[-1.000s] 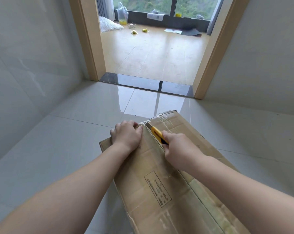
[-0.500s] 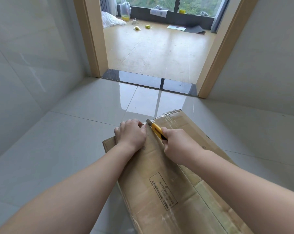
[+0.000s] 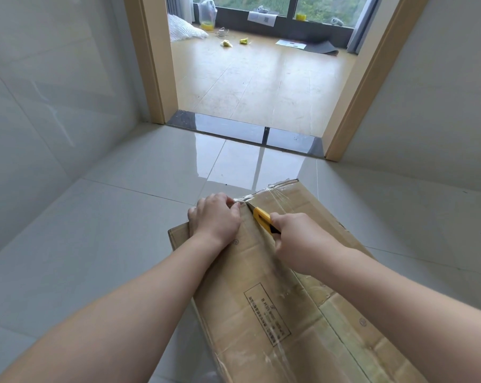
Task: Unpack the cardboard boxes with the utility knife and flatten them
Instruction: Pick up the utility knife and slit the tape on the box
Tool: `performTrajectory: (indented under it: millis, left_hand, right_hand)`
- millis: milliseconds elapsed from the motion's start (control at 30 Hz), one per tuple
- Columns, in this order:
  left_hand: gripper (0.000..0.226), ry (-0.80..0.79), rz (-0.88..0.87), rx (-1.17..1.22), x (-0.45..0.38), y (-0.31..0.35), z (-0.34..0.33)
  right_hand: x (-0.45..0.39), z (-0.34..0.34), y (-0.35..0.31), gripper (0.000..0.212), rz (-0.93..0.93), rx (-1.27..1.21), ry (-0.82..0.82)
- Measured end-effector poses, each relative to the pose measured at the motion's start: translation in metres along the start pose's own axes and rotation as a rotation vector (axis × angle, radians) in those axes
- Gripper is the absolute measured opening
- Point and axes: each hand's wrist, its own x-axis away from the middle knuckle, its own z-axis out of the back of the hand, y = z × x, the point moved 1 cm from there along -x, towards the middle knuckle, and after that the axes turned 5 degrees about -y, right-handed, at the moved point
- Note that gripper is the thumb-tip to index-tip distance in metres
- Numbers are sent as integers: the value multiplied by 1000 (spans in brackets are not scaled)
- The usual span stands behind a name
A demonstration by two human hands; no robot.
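Cardboard box (image 3: 275,286) lies on the grey floor tiles (image 3: 95,244), right in front of you. Your right hand (image 3: 302,241) curls tight around the yellow utility knife (image 3: 262,217), its tip in the taped middle seam by the far edge. Your left hand (image 3: 215,215), fingers curled, pinches the loose tape (image 3: 243,199) there. You are cutting the tape. Next, run the blade along the seam, away from your left fingers.

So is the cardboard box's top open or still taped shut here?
Still shut: the cardboard box flaps lie flat under clear tape, with the utility knife at the seam.
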Motion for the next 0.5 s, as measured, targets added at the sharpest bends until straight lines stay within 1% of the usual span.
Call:
performTrajectory:
  millis: [133,167,300,500]
  left_hand:
    - [29,-5,0,3,0,-1,0]
    - [30,-6,2,0,0,-1,0]
    - [30,-14,4,5,-1,-1,1]
    - [29,-7,8,14,-1,-1,0]
  right_hand:
    - [6,-11,6,48,16,-63,26]
    - [6,-13,7,53,24,-79,32]
    - [2,-15,7,56,48,-119,67]
    - [-6,-9,2,55,77,-47,82]
